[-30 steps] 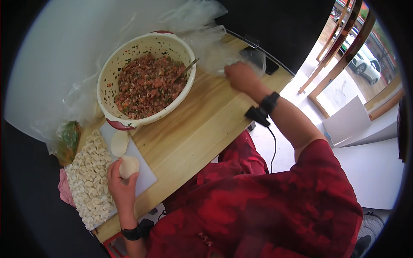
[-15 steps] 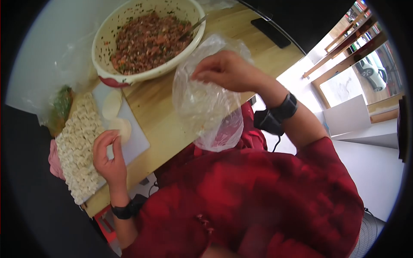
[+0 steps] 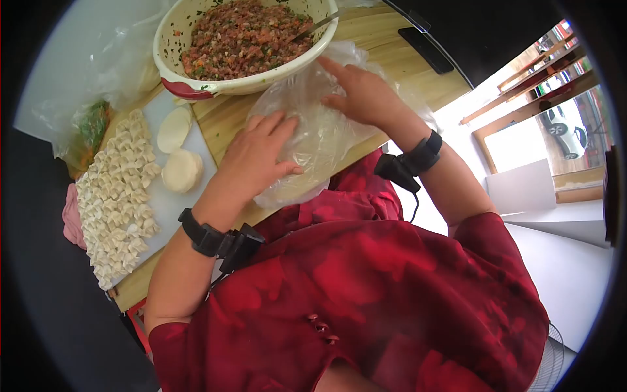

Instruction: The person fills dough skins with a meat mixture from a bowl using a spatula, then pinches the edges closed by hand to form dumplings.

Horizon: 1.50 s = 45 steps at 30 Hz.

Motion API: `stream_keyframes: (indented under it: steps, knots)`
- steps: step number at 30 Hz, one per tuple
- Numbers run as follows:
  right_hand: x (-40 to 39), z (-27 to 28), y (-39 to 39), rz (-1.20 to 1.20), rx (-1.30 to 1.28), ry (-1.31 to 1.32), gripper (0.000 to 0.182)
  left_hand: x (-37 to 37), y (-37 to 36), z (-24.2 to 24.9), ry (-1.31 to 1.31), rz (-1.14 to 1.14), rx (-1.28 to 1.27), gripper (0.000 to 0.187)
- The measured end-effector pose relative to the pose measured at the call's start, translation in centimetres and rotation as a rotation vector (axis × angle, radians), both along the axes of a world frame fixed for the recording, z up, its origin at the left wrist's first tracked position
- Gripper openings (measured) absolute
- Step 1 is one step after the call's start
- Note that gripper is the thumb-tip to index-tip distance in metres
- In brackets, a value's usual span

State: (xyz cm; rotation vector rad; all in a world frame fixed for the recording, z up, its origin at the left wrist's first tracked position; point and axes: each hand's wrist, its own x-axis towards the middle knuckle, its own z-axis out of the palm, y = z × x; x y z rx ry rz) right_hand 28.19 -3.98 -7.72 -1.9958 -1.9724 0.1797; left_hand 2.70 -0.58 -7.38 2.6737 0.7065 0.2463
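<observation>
A crumpled clear plastic bag (image 3: 313,140) lies at the table's near edge, below the bowl. My left hand (image 3: 258,153) rests on the bag's left side with its fingers spread. Over the bag's right side is my right hand (image 3: 359,93), fingers extended and apart, the index pointing toward the bowl's rim. Neither hand holds anything. Left of my left hand, a stack of round dough wrappers (image 3: 182,171) and another wrapper pile (image 3: 174,130) sit on a white board (image 3: 204,147). Rows of folded dumplings (image 3: 121,202) cover the board's left part.
A large cream bowl (image 3: 245,85) of minced meat filling (image 3: 245,42) stands at the back, a metal utensil (image 3: 317,26) leaning in it. A dark phone (image 3: 426,50) lies at the table's far right. A bag with greens (image 3: 93,130) is beside the dumplings.
My left hand has moved right from the wrappers onto the plastic bag, its fingers opening. My right hand has opened from a pinch and lowered to the bag, which now lies flatter.
</observation>
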Motion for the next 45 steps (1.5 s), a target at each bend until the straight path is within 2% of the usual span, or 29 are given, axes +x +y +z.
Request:
stream_keyframes:
  steps: [1,3,5,7,9,12,14,16,17,18,19,21,22,24,25,26,27,30,32,33,34,35,36,37,39,40,41,43,45]
  knots:
    - [0.6,0.2,0.1,0.001,-0.008,-0.001,0.069,-0.3,0.3,-0.3,-0.001,0.001,-0.008,0.069]
    - [2.3,0.4,0.7,-0.135,-0.177,-0.083,0.069,-1.3,1.3,-0.9,0.030,0.039,-0.033,0.090]
    - [4.0,0.1,1.4,-0.148,-0.174,-0.110,0.066,-2.0,2.1,-1.0,0.046,0.067,-0.047,0.095]
    - [4.6,0.4,1.7,-0.228,-0.207,0.050,0.061,-2.4,2.3,-0.7,0.063,0.093,-0.056,0.101]
    - [4.1,0.3,1.3,-0.230,-0.120,-0.021,0.055,-2.8,2.3,0.2,0.099,0.134,-0.099,0.102]
    - [2.7,1.4,0.4,-0.159,-0.055,-0.151,0.054,-3.6,2.1,1.0,0.102,0.171,-0.124,0.098]
    - [2.6,1.2,0.1,0.210,0.154,-0.163,0.057,-3.6,2.4,0.9,0.021,0.191,-0.174,0.097]
    - [2.9,0.1,0.8,0.293,0.178,-0.169,0.060,-3.4,3.1,0.5,-0.061,0.212,-0.217,0.095]
    - [3.1,-0.7,1.2,0.375,0.205,-0.177,0.064,-3.2,3.3,-0.3,-0.074,0.127,-0.246,0.091]
    - [3.3,-1.4,1.5,0.382,0.204,-0.175,0.064,-3.0,3.1,-0.6,-0.089,0.042,-0.276,0.088]
    - [3.6,-2.0,1.7,0.348,0.168,-0.160,0.071,-3.0,2.7,-0.8,-0.091,0.050,-0.278,0.088]
    - [4.2,-2.3,1.9,0.320,0.124,-0.146,0.078,-2.8,1.5,-1.1,0.098,0.077,-0.062,0.101]
    - [4.4,-2.1,2.0,0.255,0.065,-0.119,0.083,-3.0,1.6,-0.9,0.097,0.084,-0.067,0.101]
    - [4.5,-2.1,1.8,0.193,0.003,-0.091,0.089,-3.3,2.1,-0.5,0.284,0.191,0.051,0.122]
    - [4.5,-2.1,1.7,0.128,0.012,-0.179,0.092,-3.3,2.3,-0.6,0.283,0.197,0.050,0.122]
    - [4.6,-2.0,1.7,0.062,0.023,-0.266,0.096,-3.3,2.6,-0.6,0.306,0.205,0.059,0.131]
    - [5.1,-2.2,1.9,0.068,0.027,-0.267,0.096,-3.4,2.9,-0.6,0.331,0.215,0.069,0.139]
    - [7.0,-3.3,2.8,0.088,0.018,-0.183,0.094,-3.3,3.5,0.0,0.367,0.227,0.071,0.141]
    - [7.7,-3.5,3.1,0.125,0.089,-0.099,0.079,-3.6,4.3,-0.2,0.334,0.226,0.076,0.134]
    - [8.0,-3.2,3.1,0.137,0.095,-0.095,0.079,-3.9,4.6,-0.1,0.300,0.220,0.086,0.127]
    - [8.1,-2.6,2.9,0.082,0.056,0.311,0.066,-4.4,4.6,0.6,0.308,0.236,0.089,0.127]
    - [8.0,-2.2,2.7,0.028,0.004,0.720,0.053,-5.0,4.5,1.5,0.261,0.248,0.064,0.111]
    - [7.7,-1.8,2.4,0.050,0.070,0.770,0.043,-5.8,4.3,2.3,0.216,0.263,0.037,0.096]
    - [7.4,-1.4,2.0,0.068,0.138,0.823,0.033,-7.1,4.1,2.9,0.236,0.286,0.036,0.096]
    - [6.9,-0.3,1.3,0.014,0.195,0.646,0.029,-9.9,3.4,3.9,-0.133,0.403,-0.049,0.071]
    - [6.3,0.2,1.1,0.038,0.241,0.627,0.026,-11.1,2.7,4.2,-0.127,0.484,-0.045,0.065]
    - [5.4,0.9,0.8,0.049,0.238,0.635,0.026,-12.3,2.0,4.3,-0.121,0.497,-0.042,0.065]
    - [2.5,2.8,0.0,0.188,0.062,0.856,0.023,-14.0,0.9,3.8,-0.078,0.489,-0.006,0.073]
    - [-1.4,4.9,-0.5,0.350,-0.156,0.837,0.019,-14.6,0.3,1.8,-0.106,0.489,0.023,0.081]
